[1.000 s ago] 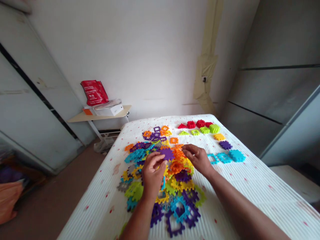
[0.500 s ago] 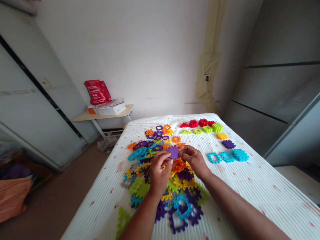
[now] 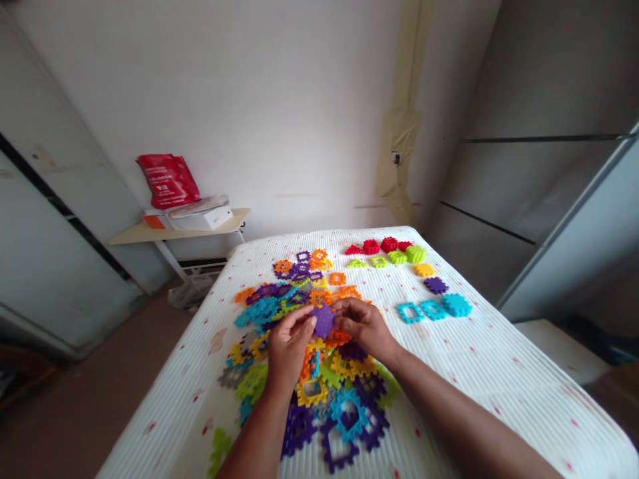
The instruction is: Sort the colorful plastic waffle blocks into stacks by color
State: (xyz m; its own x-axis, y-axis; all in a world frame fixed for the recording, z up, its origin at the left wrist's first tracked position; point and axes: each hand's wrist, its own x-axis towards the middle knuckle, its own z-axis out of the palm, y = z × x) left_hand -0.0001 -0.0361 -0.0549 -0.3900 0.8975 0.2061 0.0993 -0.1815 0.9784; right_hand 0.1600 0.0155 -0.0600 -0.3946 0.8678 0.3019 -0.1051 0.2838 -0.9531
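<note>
Just below the frame's centre, the right hand (image 3: 368, 328), apart from the purple piece (image 3: 324, 322) a second ago, now has its fingers pinching the right edge while the left hand (image 3: 287, 344) grips the left, seemingly steadying it above the mixed pile (image 3: 329, 372).

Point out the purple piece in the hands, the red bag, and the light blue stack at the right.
Purple piece (image 3: 324, 322): head view, middle of its face.
Red bag (image 3: 166, 183): head view, middle of its front.
Light blue stack (image 3: 456, 304): head view, its top face.
</note>
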